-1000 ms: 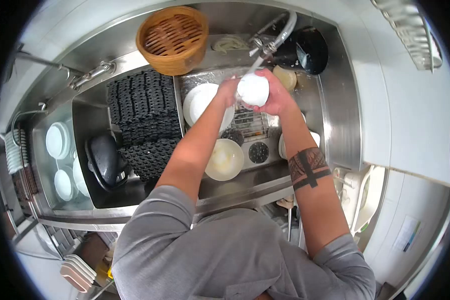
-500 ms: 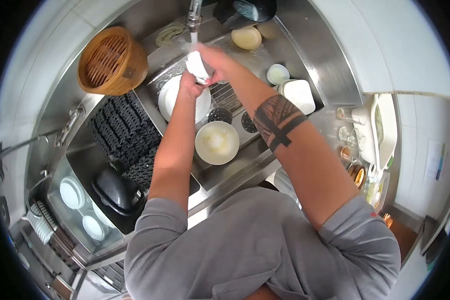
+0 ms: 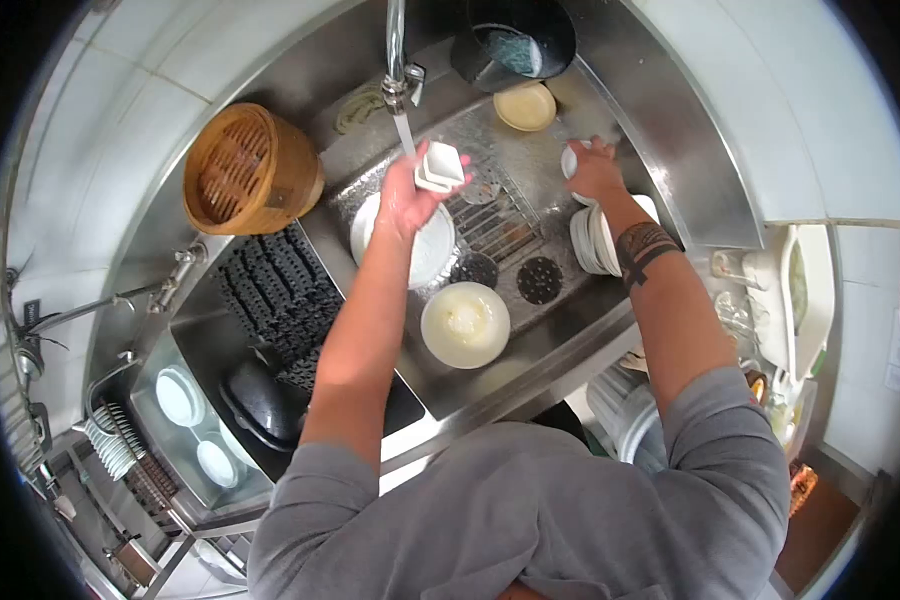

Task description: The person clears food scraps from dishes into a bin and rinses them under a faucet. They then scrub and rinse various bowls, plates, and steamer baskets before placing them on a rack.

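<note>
My left hand (image 3: 408, 200) holds small white square dishes (image 3: 442, 166), one on another, just beside the running tap (image 3: 397, 90). Under that hand a large white plate (image 3: 425, 250) lies in the sink (image 3: 570, 290). At the right, my right hand (image 3: 596, 170) has its fingers closed round a small round white dish (image 3: 570, 160), partly hidden by the fingers. Just below it, a stack of white dishes (image 3: 595, 242) stands by the right sink wall. Nearer to me sits a white bowl (image 3: 465, 325) with something pale inside.
A bamboo steamer (image 3: 245, 170) stands on the left rim above black mats (image 3: 280, 290). At the back are a black pot (image 3: 513, 45) and a cream-coloured bowl (image 3: 525, 106). Glasses (image 3: 735, 310) and a white tray (image 3: 815, 290) stand on the right.
My right hand has left the white dishes under the tap and moved right to the small round dish. My left hand keeps the square dishes. The view has shifted.
</note>
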The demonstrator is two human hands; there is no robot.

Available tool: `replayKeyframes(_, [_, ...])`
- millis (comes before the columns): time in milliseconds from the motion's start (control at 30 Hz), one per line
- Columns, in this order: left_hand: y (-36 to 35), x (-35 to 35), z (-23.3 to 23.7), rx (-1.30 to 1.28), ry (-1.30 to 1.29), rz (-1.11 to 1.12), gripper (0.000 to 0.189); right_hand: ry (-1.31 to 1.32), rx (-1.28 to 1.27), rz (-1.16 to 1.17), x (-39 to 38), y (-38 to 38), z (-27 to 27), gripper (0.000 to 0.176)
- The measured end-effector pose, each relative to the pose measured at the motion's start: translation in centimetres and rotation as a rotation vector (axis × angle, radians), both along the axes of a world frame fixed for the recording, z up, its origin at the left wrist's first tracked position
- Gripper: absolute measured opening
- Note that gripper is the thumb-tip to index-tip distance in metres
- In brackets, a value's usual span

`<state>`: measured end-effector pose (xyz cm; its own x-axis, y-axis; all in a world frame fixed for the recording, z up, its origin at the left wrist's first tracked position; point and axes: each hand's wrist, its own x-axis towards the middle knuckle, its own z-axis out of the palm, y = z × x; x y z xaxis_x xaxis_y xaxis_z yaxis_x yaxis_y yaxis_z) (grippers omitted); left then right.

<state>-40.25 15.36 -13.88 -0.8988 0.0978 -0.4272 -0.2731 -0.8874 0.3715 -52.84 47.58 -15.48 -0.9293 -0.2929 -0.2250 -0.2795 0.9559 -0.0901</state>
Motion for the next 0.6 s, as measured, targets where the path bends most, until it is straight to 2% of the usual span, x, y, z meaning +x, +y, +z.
replayKeyframes(67, [0.0, 0.7, -0.3, -0.011, -0.044, 0.071, 0.035, -0.095, 0.223, 0.002, -0.3, 0.8, -1.1, 0.082])
replayKeyframes(100, [-0.1, 0.7, -0.9, 0.004, -0.088, 0.142, 0.037, -0.096, 0.211, -0.002, -0.2, 0.9, -1.9, 0.082])
replayKeyframes(167, [-0.9, 0.5, -1.7, -0.024, -0.122, 0.113, 0.038, -0.057, 0.281, -0.053, 0.3, 1.4, -3.3, 0.072])
replayKeyframes(233, [-1.1, 0.3, -2.6, -0.100, -0.217, 0.192, 0.037, -0.017, 0.196, 0.166, 0.0, -0.5, -5.3, 0.074])
replayKeyframes(267, [-1.7, -0.2, -4.0, -0.117, -0.215, 0.161, 0.035, 0.038, 0.036, 0.089, 0.9, -3.5, -5.3, 0.073])
replayKeyframes(300, [-1.0, -0.6, -3.1, -0.156, -0.317, 0.208, 0.029, -0.065, -0.259, 0.005, 1.3, -6.8, -6.2, 0.079])
replayKeyframes(333, [-1.4, -1.5, -4.4, -0.205, -0.317, 0.157, 0.029, -0.670, -0.824, -0.267, 3.5, -10.7, 0.7, 0.081])
replayKeyframes(367, [-1.9, -2.2, -5.7, -0.315, -0.307, 0.157, 0.030, -0.549, -1.000, -0.158, 4.1, -14.7, -1.0, 0.080])
replayKeyframes(400, [-1.8, -1.9, -3.4, -0.407, -0.174, 0.016, 0.026, -0.776, -1.217, -0.221, 6.0, -17.4, 2.2, 0.075])
replayKeyframes(433, [-0.2, -1.2, -1.1, -0.453, -0.105, 0.198, 0.028, -0.963, -1.659, -0.073, 6.6, -21.0, 1.0, 0.062])
replayKeyframes(467, [1.6, -0.3, 3.4, -0.619, -0.192, 0.284, 0.032, -0.940, -1.242, -0.313, 7.8, -23.2, 3.6, 0.049])
replayKeyframes(500, [-3.5, -1.3, -2.5, -0.537, -0.122, 0.203, 0.035, -0.883, -1.268, -0.364, 8.3, -25.5, 4.1, 0.049])
replayKeyframes(533, [-4.3, -0.5, -1.6, -0.593, 0.125, 0.105, 0.041, -0.767, -1.244, -0.269, 8.1, -27.1, 4.4, 0.045])
replayKeyframes(567, [-1.5, 0.7, 3.6, -0.522, -0.013, 0.139, 0.054, -0.653, -1.206, -0.183, 8.1, -26.9, 3.9, 0.041])
replayKeyframes(600, [-0.6, 0.6, 4.2, -0.775, -0.089, 0.203, 0.065, -0.738, -1.311, -0.246, 8.7, -25.6, 4.5, 0.039])
